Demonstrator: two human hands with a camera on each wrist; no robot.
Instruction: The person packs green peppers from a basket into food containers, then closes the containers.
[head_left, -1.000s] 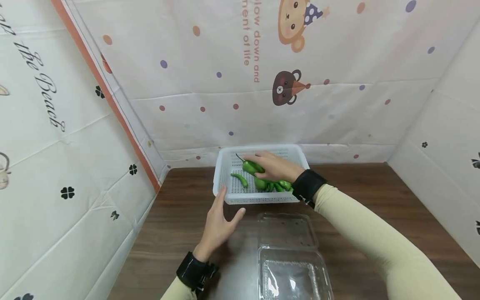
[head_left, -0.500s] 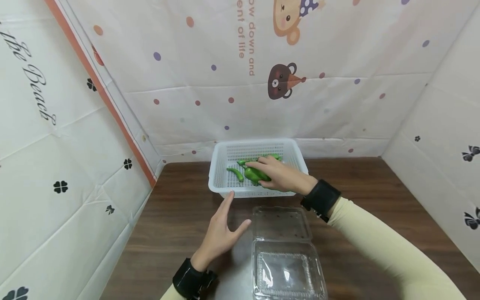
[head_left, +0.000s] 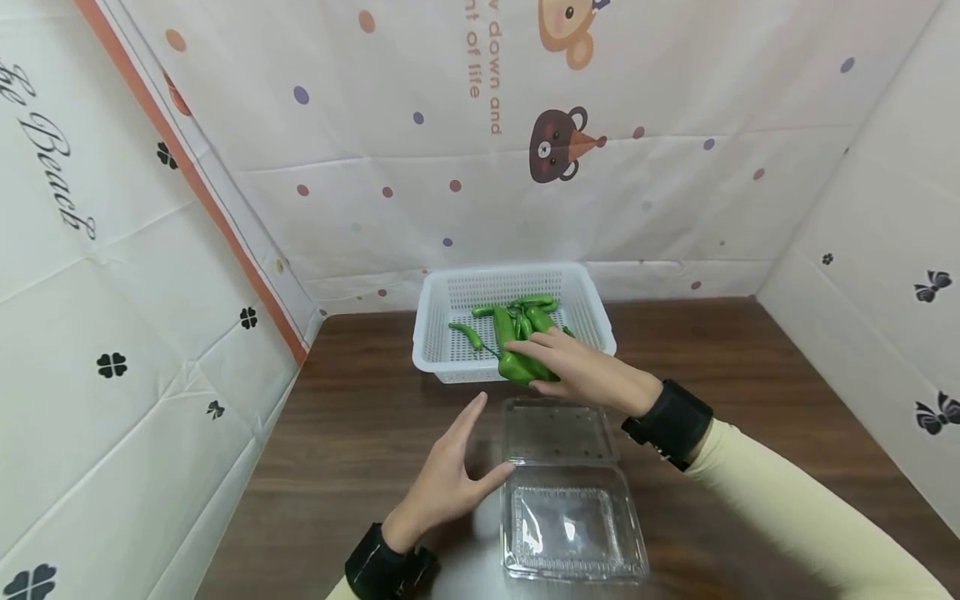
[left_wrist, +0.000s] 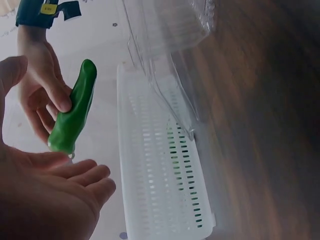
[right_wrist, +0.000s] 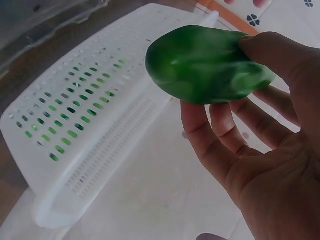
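My right hand (head_left: pixel 581 371) grips a large green pepper (head_left: pixel 525 367) with a thin stem, just above the near rim of the white basket (head_left: pixel 438 366). In the right wrist view the pepper (right_wrist: pixel 205 65) sits between the thumb and fingers. Several other green peppers (head_left: pixel 504 323) lie inside the basket, including a small curved one (head_left: pixel 467 334). My left hand (head_left: pixel 444 483) holds nothing; its thumb and fingers are spread, left of the clear plastic clamshell box (head_left: pixel 573 525). That box lies with its lid (head_left: pixel 557 433) folded back toward the basket.
The brown wood-grain table (head_left: pixel 345 433) carries the basket and the box. A printed white sheet (head_left: pixel 360 217) hangs behind the basket, and more printed sheets stand at the left (head_left: pixel 172 333) and right sides.
My right hand has lifted the large pepper out of the basket and drawn it toward me, uncovering the other peppers. The left hand stays spread, shifted slightly right. The head view has tilted down.
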